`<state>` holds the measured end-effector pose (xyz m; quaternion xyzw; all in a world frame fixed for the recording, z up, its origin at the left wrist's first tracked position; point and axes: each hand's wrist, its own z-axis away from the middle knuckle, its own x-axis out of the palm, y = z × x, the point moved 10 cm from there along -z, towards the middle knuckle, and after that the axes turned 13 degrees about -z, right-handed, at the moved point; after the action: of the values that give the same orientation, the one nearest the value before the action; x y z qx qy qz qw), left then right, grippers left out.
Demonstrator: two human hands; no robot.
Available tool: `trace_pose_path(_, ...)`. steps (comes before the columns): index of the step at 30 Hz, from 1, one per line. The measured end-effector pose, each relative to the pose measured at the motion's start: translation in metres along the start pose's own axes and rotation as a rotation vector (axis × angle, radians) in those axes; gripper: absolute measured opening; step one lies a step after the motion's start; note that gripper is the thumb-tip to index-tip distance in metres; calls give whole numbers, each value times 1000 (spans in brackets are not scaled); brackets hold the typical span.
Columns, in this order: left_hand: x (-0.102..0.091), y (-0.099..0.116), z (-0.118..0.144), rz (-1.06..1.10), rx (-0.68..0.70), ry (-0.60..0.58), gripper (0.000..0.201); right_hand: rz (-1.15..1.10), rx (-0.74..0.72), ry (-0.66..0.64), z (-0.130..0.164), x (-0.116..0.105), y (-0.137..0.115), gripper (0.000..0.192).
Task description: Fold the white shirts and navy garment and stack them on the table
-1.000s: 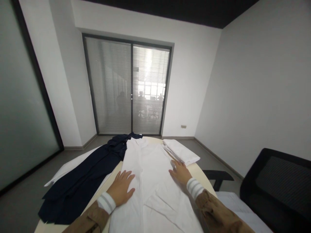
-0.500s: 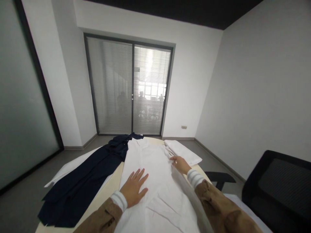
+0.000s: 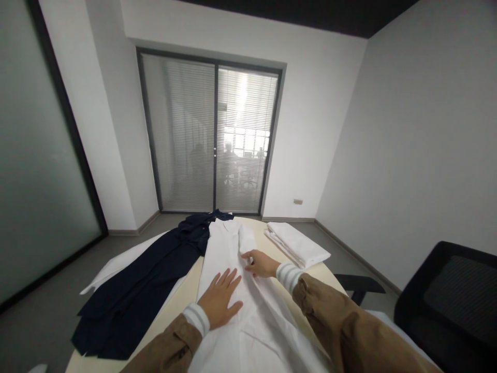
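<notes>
Both hands on the white garment, right side folded in toward the middle.

I see my left hand (image 3: 220, 304) lying flat with fingers spread wide, palm down on the white garment (image 3: 248, 316), gripping nothing, just pressing the cloth onto the round table (image 3: 182, 298). My right hand (image 3: 262, 263) is curled at the garment's centre line, fingers pinched on the folded-over edge of cloth, which runs as a narrow strip up toward the collar. The white garment lies lengthwise down the middle of the table, collar at the far end. Just beside it on the left is a dark navy garment (image 3: 151, 282), spread out and hanging over the table's edge. To the right, a folded white stack (image 3: 298, 243) sits apart from my hand. A black chair (image 3: 450, 300) stands at the far right.
</notes>
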<state>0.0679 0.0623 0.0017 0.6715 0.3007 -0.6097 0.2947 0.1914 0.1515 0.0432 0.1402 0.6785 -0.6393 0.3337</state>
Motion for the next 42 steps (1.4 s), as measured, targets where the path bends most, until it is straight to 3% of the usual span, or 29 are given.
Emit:
trace_pose_path(8, 2, -4, 0, 28, 12, -47, 71, -69, -6, -65, 3, 33, 10, 58)
trace_pose_path(14, 5, -4, 0, 49, 2, -69, 76, -77, -64, 53, -9, 29, 18, 47)
trace_pose_path(20, 2, -5, 1, 81, -4, -21, 74, -126, -112, 110, -12, 38, 23, 49)
trace_pose_path(24, 1, -7, 1, 99, -9, 6, 69, -340, -102, 107, -14, 42, 30, 44)
trace_pose_path(30, -13, 3, 3, 101, 84, 132, 60, -518, -150, -10, -9, 50, 30, 42)
trace_pose_path(34, -31, 19, 8, 126, 225, 261, 43, -521, -190, -120, 4, 52, 27, 46)
trace_pose_path(37, -33, 22, 7, 154, 254, 264, 26, -474, -265, -79, 17, 41, 22, 45)
trace_pose_path(42, -41, 26, 6, 160, 315, 283, 15, -56, -412, -29, 38, 33, 10, 48)
